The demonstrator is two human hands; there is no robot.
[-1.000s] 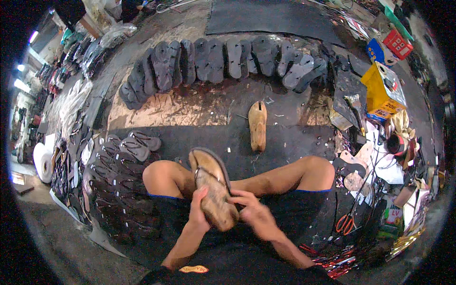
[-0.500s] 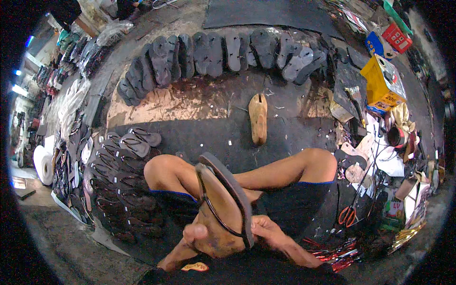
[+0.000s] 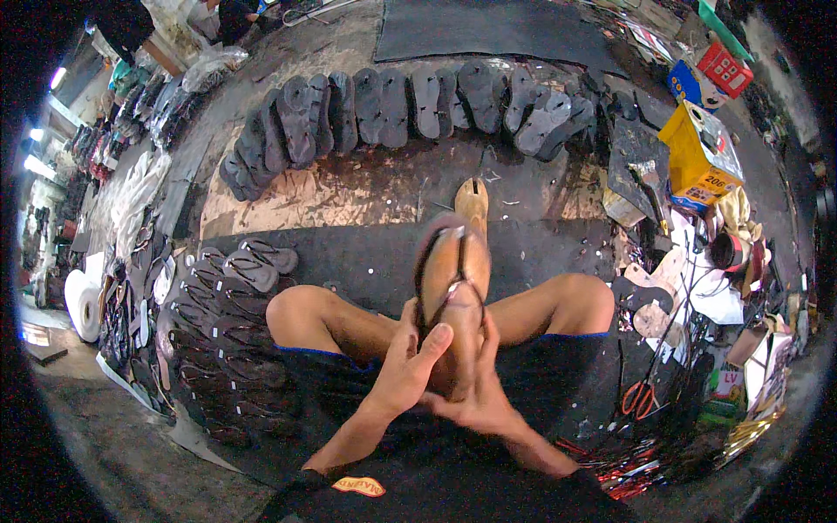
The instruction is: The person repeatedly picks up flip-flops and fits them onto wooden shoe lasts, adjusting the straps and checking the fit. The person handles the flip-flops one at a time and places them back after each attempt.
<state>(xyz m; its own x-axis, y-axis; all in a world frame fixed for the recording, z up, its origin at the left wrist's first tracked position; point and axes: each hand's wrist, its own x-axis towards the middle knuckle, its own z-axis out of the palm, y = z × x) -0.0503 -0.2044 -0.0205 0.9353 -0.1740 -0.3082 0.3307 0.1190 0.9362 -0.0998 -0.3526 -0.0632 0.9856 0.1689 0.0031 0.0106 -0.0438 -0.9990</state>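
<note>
Over my lap I hold a wooden shoe last with a dark flip-flop fitted on it, toe end pointing away from me. Its thin straps run over the top of the last and meet near the toe. My left hand grips the left side, thumb along the upper face. From the right and beneath, my right hand clasps the heel end, its fingers partly hidden. The toe is smeared by motion. Beyond it, a second wooden last lies on the dark mat, partly covered by the held one.
Several dark soles form an arc at the far side. Strapped flip-flops are stacked at my left. On the right are orange-handled scissors, a yellow box, paper and scraps. A white roll stands far left.
The last and flip-flop have turned from tilted and sole-side right to pointing straight away, strap side up, and moved slightly farther out. My right hand shifted from the sole's edge to the heel end.
</note>
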